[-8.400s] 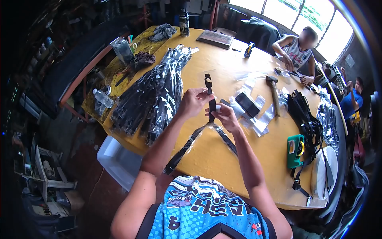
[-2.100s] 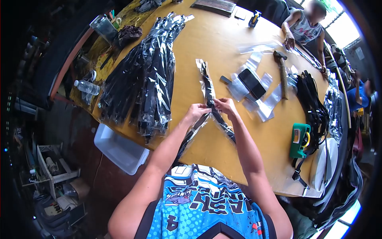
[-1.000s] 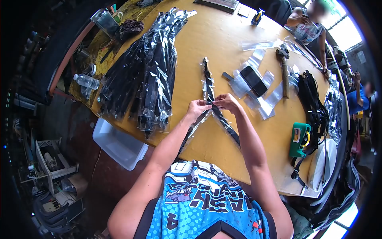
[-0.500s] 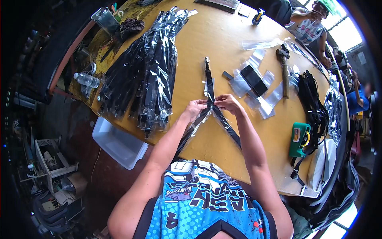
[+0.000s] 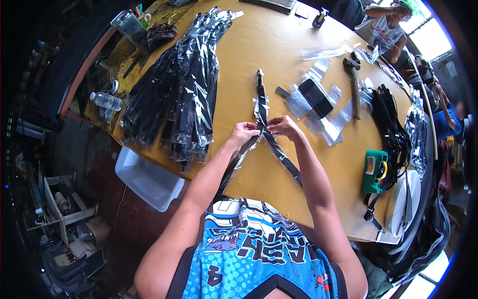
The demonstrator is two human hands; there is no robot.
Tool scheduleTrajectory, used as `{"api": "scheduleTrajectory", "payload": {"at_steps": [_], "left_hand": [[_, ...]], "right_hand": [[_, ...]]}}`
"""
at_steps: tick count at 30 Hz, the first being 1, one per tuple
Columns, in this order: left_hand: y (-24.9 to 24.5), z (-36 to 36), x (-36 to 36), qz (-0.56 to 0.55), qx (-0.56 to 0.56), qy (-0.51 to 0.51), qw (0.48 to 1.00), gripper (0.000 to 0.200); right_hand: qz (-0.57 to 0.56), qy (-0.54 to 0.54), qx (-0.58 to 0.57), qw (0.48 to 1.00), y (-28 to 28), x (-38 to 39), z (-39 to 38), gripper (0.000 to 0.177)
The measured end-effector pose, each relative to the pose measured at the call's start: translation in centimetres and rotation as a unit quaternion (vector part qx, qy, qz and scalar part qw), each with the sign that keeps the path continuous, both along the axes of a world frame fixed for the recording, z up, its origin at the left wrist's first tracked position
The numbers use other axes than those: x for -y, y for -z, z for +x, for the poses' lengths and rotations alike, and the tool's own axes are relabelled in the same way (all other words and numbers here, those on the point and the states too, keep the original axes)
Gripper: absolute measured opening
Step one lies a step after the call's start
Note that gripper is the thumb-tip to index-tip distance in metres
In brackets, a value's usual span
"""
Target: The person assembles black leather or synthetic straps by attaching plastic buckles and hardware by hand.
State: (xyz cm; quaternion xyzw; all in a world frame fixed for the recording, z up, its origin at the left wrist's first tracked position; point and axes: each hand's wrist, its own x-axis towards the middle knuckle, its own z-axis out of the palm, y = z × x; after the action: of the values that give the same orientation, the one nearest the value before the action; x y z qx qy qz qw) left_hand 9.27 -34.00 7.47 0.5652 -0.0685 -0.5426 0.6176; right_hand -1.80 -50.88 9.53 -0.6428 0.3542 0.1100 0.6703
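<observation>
A black strap in clear plastic wrapping (image 5: 284,158) lies on the table in front of me, shaped like an upside-down Y. My left hand (image 5: 244,133) pinches its wrapped part just left of the point where the legs meet. From the right side, my right hand (image 5: 284,126) pinches the same junction. Beyond my fingers the upper leg runs straight away from me, its wrapping crinkled and shiny. The two lower legs spread toward my body, one passing under my left forearm and the other ending near my right forearm.
Wrapped black straps (image 5: 191,84) are piled at left. To the right lie a phone (image 5: 315,98) on clear plastic sleeves (image 5: 332,130), a hammer (image 5: 354,84), loose black straps (image 5: 391,124) and a green tape dispenser (image 5: 373,172). A water bottle (image 5: 107,101) is at far left; another person (image 5: 383,27) sits across.
Both hands keep their pinch on the strap at nearly the same spot. The wrapping on the upper leg looks more bunched and crinkled. Across the table, the other person has leaned forward.
</observation>
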Motion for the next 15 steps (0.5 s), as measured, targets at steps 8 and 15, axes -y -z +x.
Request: {"api": "scheduleTrajectory", "payload": {"at_steps": [8,15], "left_hand": [[0.02,0.02,0.02,-0.002,0.022,0.021,1.0,0.03],[0.12,-0.35,0.11,-0.041,0.071,0.03,0.996,0.034]], "right_hand": [[-0.027,-0.007,-0.004,1.0,-0.14,-0.31,-0.03,0.036],[-0.045,0.019,0.016,0.999,-0.14,-0.72,-0.36,0.036]]}}
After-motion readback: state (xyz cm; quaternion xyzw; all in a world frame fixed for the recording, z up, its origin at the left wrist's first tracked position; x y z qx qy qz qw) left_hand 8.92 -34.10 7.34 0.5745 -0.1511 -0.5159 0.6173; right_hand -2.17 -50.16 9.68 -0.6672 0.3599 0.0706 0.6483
